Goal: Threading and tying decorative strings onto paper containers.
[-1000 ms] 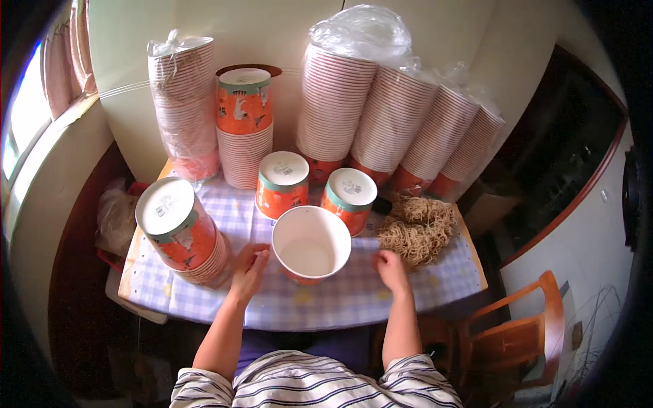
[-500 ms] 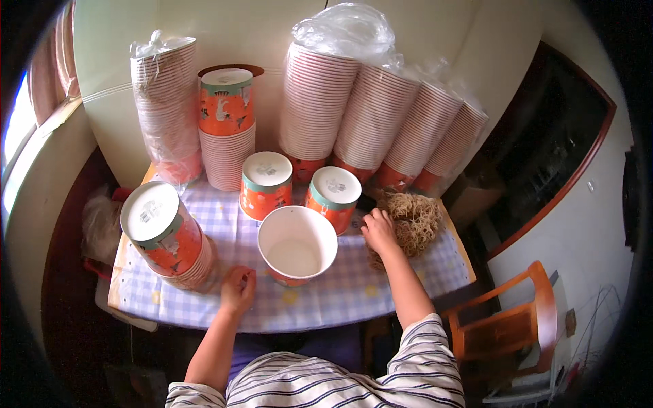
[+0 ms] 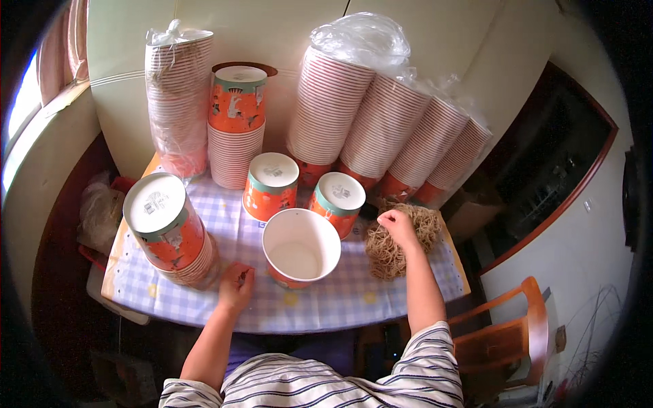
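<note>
A white paper tub [image 3: 301,251] stands upright, mouth up, in front of two upside-down orange and green tubs [image 3: 272,182]. To its left, close to the table's front, my left hand [image 3: 237,287] is closed with curled fingers; whatever they may hold is hidden. My right hand [image 3: 398,227] is over a tangled heap of thin tan strands [image 3: 386,257], which look like rubber bands. Its fingers are bent together, and I cannot make out what is between them. Beside my left hand, an upside-down stack of orange tubs [image 3: 170,228] leans at the table's left.
Tall plastic-wrapped stacks of tubs [image 3: 330,102] line the back right of the table. Another wrapped stack [image 3: 178,102] and an unwrapped stack [image 3: 237,153] stand back left. A checked cloth [image 3: 320,309] covers the table. A wooden chair [image 3: 500,340] is at the right.
My right hand has moved right, from the heap's left edge to over it, and its fingers have drawn together. My left hand stays nearly in place. The whole view has shifted slightly.
</note>
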